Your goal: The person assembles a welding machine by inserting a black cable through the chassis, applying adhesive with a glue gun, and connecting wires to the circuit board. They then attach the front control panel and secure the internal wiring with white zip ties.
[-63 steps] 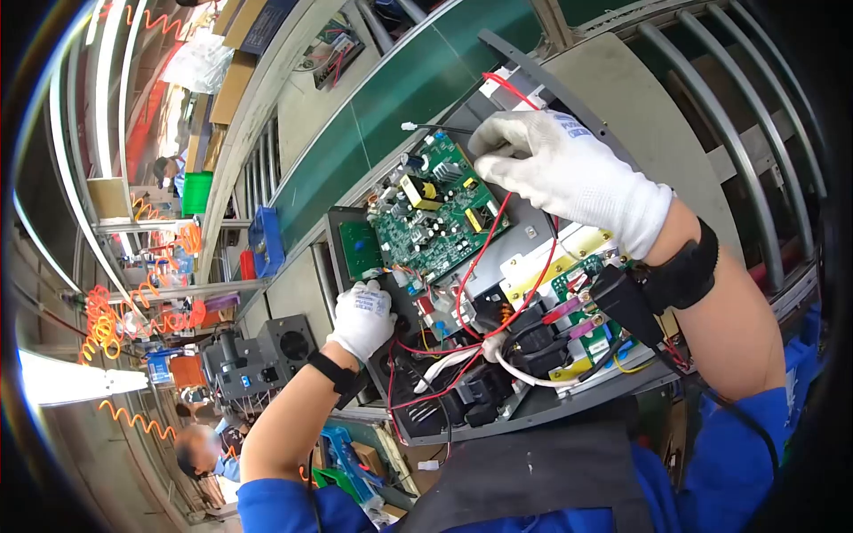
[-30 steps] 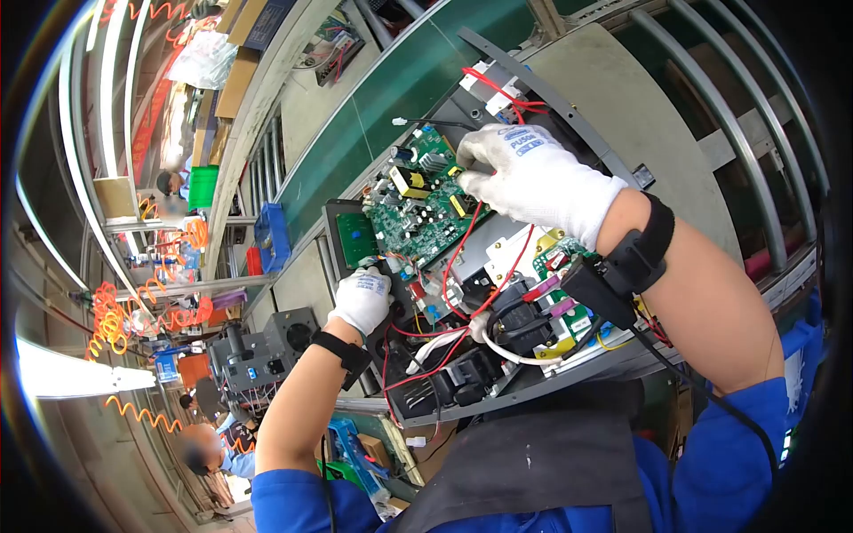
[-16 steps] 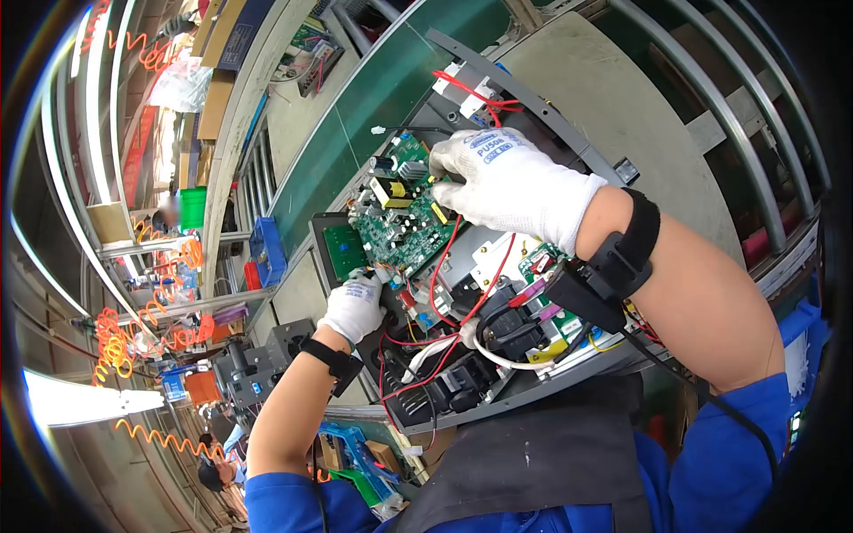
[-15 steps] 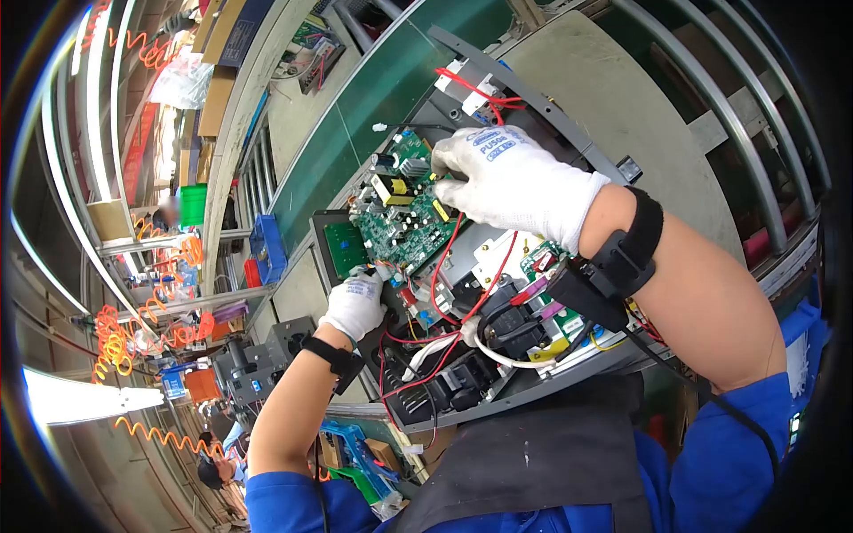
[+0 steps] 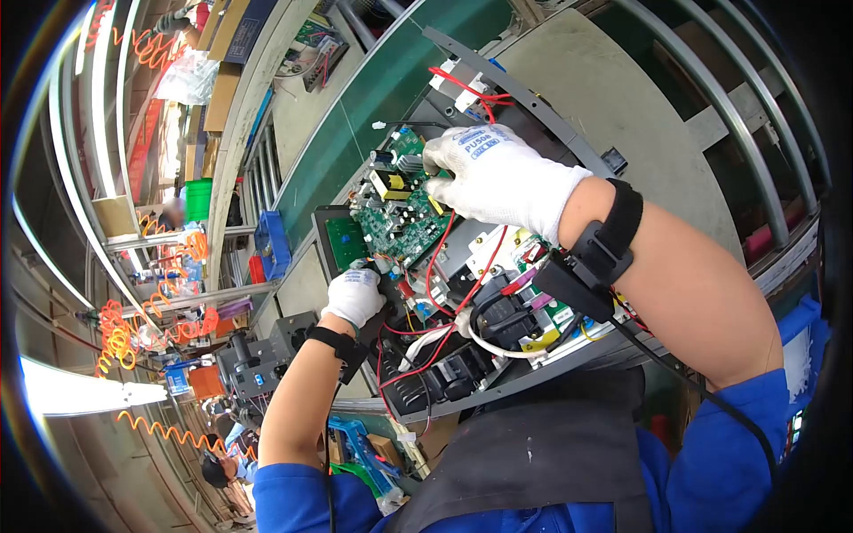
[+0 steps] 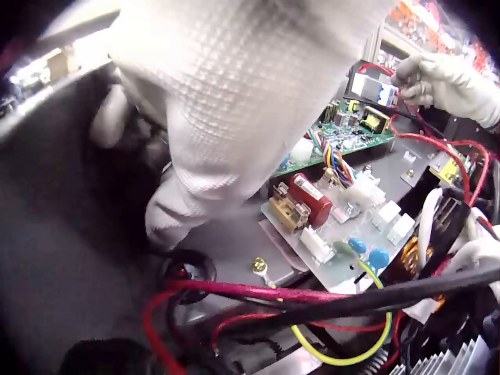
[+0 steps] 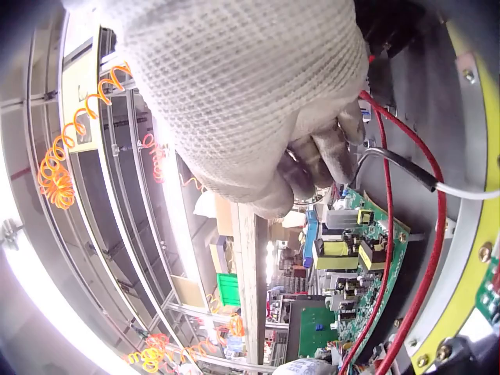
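Observation:
My gloved right hand (image 5: 498,173) bends its fingers over the right edge of the large green circuit board (image 5: 391,226). In the right wrist view, a black cable (image 7: 410,168) passes close to its curled fingertips (image 7: 336,152); I cannot tell whether they pinch anything. My gloved left hand (image 5: 355,296) is at the left end of the grey metal chassis (image 5: 533,369), beside a smaller green board (image 5: 344,240). In the left wrist view its fingers (image 6: 168,219) reach down by a dark panel (image 6: 55,203), tips partly hidden. A small board (image 6: 336,234) with a red component lies nearby.
Red wires (image 5: 498,258) loop across the chassis, and a thick white cable (image 5: 506,351) crosses its front. A raised metal bar (image 5: 524,98) runs along the right end. Metal rollers (image 5: 711,89) stand on the right. A grey machine (image 5: 258,360) is at left.
My right hand has moved left, from above the chassis beyond the board to the board's right edge. My left hand stays at the chassis's left end. The chassis appears slightly further left in view.

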`<state>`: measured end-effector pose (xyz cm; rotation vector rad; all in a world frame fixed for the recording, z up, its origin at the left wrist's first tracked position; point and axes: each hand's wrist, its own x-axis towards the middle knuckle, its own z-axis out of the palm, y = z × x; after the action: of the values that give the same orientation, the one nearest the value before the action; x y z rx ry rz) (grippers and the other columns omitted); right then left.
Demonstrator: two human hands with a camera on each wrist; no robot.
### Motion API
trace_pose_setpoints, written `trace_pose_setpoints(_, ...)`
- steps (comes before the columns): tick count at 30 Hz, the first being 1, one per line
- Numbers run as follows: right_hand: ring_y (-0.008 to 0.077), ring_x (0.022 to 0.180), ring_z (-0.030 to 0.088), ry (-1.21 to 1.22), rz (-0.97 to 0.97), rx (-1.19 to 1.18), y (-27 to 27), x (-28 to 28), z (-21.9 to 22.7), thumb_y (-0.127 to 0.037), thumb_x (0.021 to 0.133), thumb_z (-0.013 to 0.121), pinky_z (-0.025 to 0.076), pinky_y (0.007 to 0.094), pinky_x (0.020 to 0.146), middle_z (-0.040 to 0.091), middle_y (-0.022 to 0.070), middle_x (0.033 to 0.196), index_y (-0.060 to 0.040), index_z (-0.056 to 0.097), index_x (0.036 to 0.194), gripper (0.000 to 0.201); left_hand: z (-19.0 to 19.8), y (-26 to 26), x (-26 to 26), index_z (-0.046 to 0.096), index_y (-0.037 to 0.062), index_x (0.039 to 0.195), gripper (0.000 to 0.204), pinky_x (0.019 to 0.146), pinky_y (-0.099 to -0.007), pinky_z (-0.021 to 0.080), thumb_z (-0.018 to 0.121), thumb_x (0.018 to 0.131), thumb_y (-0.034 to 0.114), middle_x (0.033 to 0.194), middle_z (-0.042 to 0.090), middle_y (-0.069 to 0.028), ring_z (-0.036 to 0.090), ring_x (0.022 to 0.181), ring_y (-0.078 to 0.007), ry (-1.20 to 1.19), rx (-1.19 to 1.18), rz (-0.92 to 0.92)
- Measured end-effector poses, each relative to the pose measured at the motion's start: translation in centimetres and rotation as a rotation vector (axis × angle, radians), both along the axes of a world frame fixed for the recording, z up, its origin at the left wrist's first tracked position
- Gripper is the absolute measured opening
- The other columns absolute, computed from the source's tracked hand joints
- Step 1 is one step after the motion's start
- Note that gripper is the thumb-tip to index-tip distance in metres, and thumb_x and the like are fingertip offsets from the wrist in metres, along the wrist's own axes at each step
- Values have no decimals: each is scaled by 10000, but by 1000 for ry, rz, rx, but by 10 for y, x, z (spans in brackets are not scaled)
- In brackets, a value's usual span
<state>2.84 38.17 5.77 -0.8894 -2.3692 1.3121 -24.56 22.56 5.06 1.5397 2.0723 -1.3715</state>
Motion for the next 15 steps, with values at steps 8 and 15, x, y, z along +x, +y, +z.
trace_pose_setpoints(8,307,1011,607,17,27,3,-4,-2,1,-287,881,570,469,407,879,623,141,1082,-63,622,1075,301,0,-13,-5,705,90,942,332,793,-388,518,727,743,354,916,696,-120,667,898,-286,-32,156,-22)
trace_pose_setpoints(15,320,1013,608,72,-10,75,-4,-2,-7,-277,885,569,466,408,889,629,145,1083,-52,620,1085,306,-5,-13,-7,705,123,944,298,802,-382,523,739,729,327,939,693,-109,664,918,-276,-6,155,34)
